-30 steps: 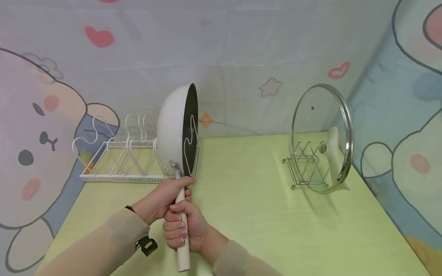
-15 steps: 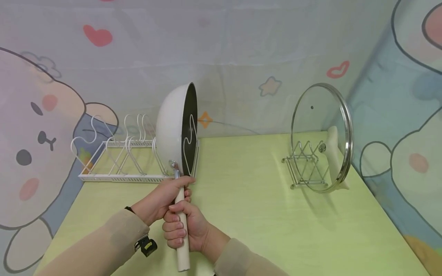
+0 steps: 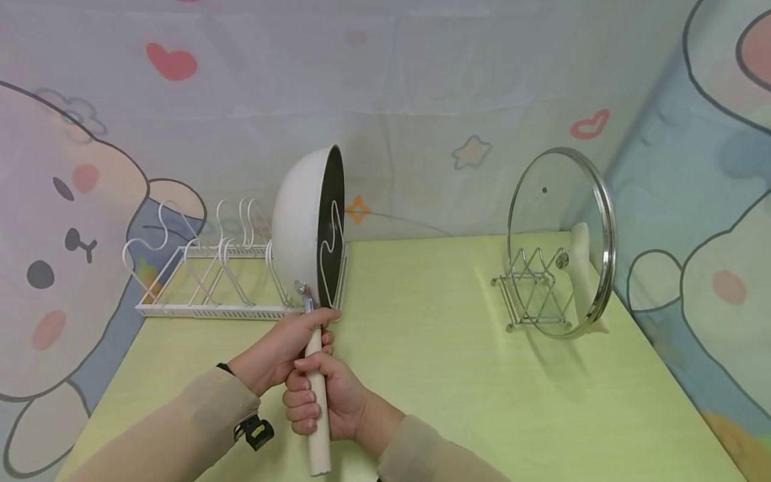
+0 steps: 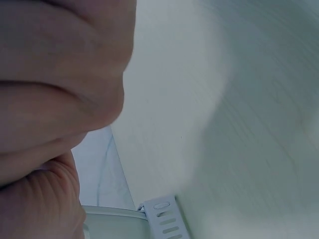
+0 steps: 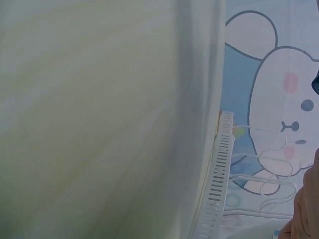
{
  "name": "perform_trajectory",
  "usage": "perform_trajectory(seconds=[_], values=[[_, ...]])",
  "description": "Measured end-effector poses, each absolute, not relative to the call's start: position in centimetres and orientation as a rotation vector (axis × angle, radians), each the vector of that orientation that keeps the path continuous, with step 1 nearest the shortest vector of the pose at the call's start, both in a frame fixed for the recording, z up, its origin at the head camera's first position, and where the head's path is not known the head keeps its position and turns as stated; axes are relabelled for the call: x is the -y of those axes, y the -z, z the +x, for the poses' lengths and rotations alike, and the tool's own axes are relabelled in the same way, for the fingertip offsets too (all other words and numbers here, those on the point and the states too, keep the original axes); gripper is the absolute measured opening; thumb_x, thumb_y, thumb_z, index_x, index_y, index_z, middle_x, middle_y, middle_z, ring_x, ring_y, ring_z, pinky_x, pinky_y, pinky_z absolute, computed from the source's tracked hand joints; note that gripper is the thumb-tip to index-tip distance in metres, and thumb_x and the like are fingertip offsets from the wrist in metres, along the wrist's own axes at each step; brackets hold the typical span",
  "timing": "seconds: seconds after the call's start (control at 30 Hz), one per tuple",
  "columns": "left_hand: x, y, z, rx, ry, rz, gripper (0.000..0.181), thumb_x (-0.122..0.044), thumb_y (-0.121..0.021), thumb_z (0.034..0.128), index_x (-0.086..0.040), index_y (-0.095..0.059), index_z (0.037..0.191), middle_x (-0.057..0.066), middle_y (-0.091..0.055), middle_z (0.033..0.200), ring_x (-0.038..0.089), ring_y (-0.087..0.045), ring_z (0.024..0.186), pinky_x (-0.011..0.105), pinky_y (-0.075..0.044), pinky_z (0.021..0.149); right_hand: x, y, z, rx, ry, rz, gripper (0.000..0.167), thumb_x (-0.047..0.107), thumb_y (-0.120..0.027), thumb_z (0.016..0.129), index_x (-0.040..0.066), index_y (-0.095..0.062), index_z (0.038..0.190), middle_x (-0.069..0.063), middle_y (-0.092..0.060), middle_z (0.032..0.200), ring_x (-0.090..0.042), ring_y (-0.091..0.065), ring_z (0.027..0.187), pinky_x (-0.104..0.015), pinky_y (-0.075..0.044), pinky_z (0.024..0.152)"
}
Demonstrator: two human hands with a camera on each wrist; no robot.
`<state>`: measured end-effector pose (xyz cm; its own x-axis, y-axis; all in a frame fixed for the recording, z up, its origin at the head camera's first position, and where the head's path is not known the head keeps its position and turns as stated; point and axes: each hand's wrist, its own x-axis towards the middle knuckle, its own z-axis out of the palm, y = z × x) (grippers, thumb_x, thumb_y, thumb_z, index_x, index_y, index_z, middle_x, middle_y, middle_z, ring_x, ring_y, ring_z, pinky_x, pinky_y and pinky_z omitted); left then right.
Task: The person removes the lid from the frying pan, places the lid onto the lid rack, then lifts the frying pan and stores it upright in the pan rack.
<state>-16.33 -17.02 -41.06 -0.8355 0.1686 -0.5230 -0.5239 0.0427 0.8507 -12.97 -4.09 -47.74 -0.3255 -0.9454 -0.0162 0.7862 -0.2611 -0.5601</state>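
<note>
A white wok (image 3: 298,214) with a dark inside stands on edge in the right end of a white wire rack (image 3: 211,310). Its cream handle (image 3: 320,452) points toward me. Near the pan my left hand (image 3: 286,348) grips the handle, thumb lying along the top. Just below it, my right hand (image 3: 331,398) wraps its fingers round the same handle. In the left wrist view, curled fingers (image 4: 60,89) fill the left side, and the rack's slotted end (image 4: 168,221) shows below. Only a bit of a hand (image 5: 306,204) appears at the right wrist view's edge.
A glass lid (image 3: 545,221) with a metal rim and cream handle stands upright in a small chrome wire rack (image 3: 530,318) on the right. Beneath everything is a pale green table (image 3: 434,375). A printed cloth backdrop (image 3: 421,80) hangs behind and at both sides.
Both hands keep their hold on the handle, and the wok stays in the same place in the rack. Only a very slight shift of the view is visible.
</note>
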Motion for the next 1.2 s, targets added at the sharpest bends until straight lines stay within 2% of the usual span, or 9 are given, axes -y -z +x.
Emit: perform_trajectory(seconds=[0.33, 0.63, 0.87, 1.0, 1.2], values=[[17.2, 41.8, -16.2, -1.711, -1.907, -0.271, 0.039, -0.043, -0.061, 0.1066, -0.017, -0.051, 0.079, -0.009, -0.052, 0.066, 0.010, -0.050, 0.062, 0.027, -0.045, 0.071, 3.6, 47.3, -13.0, -0.666, 1.789, -0.337, 0.032, 0.042, -0.043, 0.100, 0.025, -0.046, 0.073, 0.013, -0.039, 0.065, -0.002, -0.045, 0.056, -0.021, -0.034, 0.062], [17.4, 42.8, -15.9, -1.463, -2.061, -0.155, 0.038, -0.043, -0.055, 0.1114, -0.020, -0.047, 0.083, -0.010, -0.051, 0.069, 0.006, -0.052, 0.060, 0.023, -0.045, 0.067, 3.0, 47.2, -13.0, -0.763, 1.725, -0.313, 0.039, 0.046, -0.039, 0.105, 0.022, -0.047, 0.075, 0.010, -0.045, 0.070, -0.005, -0.052, 0.062, -0.026, -0.046, 0.072], [17.3, 43.5, -15.8, -1.278, -2.158, -0.100, 0.038, -0.044, -0.050, 0.1135, -0.020, -0.046, 0.084, -0.009, -0.050, 0.068, 0.007, -0.052, 0.059, 0.021, -0.048, 0.064, 2.3, 47.0, -13.1, -0.902, 1.716, -0.372, 0.044, 0.046, -0.042, 0.108, 0.020, -0.056, 0.075, 0.007, -0.055, 0.072, -0.011, -0.058, 0.069, -0.031, -0.054, 0.078], [17.2, 43.8, -15.7, -1.200, -2.213, -0.064, 0.036, -0.044, -0.047, 0.1143, -0.020, -0.046, 0.087, -0.008, -0.051, 0.069, 0.007, -0.054, 0.060, 0.021, -0.049, 0.066, 1.7, 46.8, -13.2, -0.987, 1.717, -0.380, 0.042, 0.046, -0.045, 0.108, 0.017, -0.062, 0.082, 0.006, -0.063, 0.076, -0.011, -0.067, 0.074, -0.035, -0.060, 0.083], [16.9, 44.2, -15.7, -1.143, -2.261, -0.027, 0.037, -0.049, -0.044, 0.1143, -0.021, -0.046, 0.090, -0.007, -0.052, 0.071, 0.008, -0.057, 0.064, 0.021, -0.052, 0.071, 0.7, 46.8, -13.6, -1.043, 1.729, -0.380, 0.042, 0.049, -0.047, 0.110, 0.013, -0.064, 0.099, 0.003, -0.071, 0.087, -0.013, -0.075, 0.084, -0.035, -0.063, 0.086]])
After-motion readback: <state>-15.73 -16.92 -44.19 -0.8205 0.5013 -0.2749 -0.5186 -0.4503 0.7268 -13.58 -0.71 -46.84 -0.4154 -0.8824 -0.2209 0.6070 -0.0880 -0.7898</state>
